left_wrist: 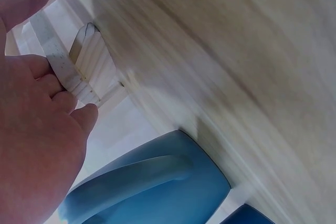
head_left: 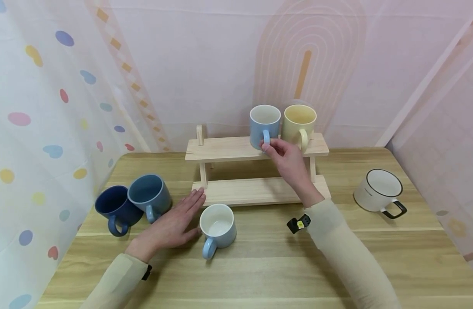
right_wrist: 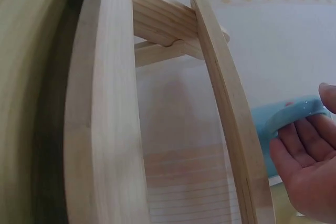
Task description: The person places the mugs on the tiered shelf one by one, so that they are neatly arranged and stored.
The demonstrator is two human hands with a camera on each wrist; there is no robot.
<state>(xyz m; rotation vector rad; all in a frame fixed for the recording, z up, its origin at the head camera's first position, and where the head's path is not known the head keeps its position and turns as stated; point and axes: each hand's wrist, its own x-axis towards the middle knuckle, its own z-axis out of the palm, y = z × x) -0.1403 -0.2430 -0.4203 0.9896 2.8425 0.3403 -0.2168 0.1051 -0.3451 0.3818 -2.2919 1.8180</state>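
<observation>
The wood-grain desk (head_left: 282, 266) carries a two-tier wooden shelf (head_left: 228, 148), taken here as the centre of the clock, twelve being the far side. The light blue mug (head_left: 261, 127) is at twelve, on or just over the upper tier; whether its base bears on the board cannot be told. The yellow mug (head_left: 295, 127) stands just beside it, at its three o'clock. On the desk, the white mug with a black rim (head_left: 375, 193) stands at three o'clock, the slate blue mug (head_left: 153, 195) and the navy mug (head_left: 115, 209) between eight and nine, and the front light blue mug (head_left: 221, 229) at seven. The light blue mug looks like glazed ceramic: probably rigid, moderately heavy, rather slippery and apt to chip against its neighbour. The left hand (head_left: 174, 223) lies with fingers extended, their tips at the shelf's nine o'clock end. The right hand (head_left: 292, 165) pinches the handle (head_left: 266, 136) with thumb and fingers. That handle, at the mug's six o'clock, seems the best hold, though the weight sits beyond it, so a firm thumb should check tilting.
</observation>
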